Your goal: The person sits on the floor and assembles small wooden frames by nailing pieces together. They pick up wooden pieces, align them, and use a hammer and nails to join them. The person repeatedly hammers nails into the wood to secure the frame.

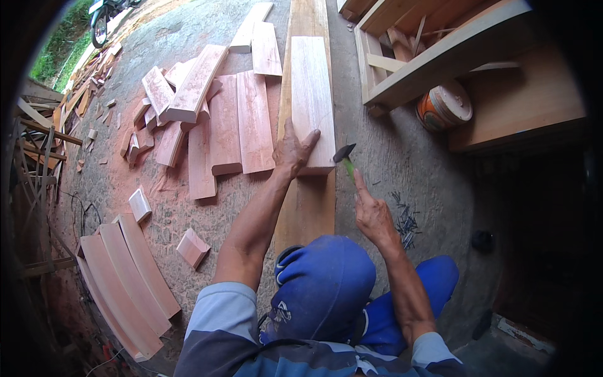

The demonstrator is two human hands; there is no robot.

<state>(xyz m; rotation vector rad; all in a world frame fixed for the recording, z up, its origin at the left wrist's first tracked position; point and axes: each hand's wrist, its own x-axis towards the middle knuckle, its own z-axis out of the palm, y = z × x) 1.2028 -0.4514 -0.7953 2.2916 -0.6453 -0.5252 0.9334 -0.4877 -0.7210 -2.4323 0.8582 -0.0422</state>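
A pale wooden block (311, 81) lies lengthwise on a long yellowish plank (308, 213) in front of me. My left hand (294, 148) grips the near left part of the block, its thumb on the top face and the other fingers along the left side. In my right hand (374, 217) is a hammer (345, 152) with a dark head and a green handle. The hammer head hovers just right of the block's near end. A scatter of nails (407, 220) lies on the floor to the right of my right hand.
Reddish boards (225, 119) are piled on the concrete left of the plank. Curved wooden pieces (129, 276) and small offcuts (193, 247) lie nearer on the left. At the right stand a wooden frame (440, 60) and a round tub (445, 107). A motorcycle wheel (99, 30) shows far left.
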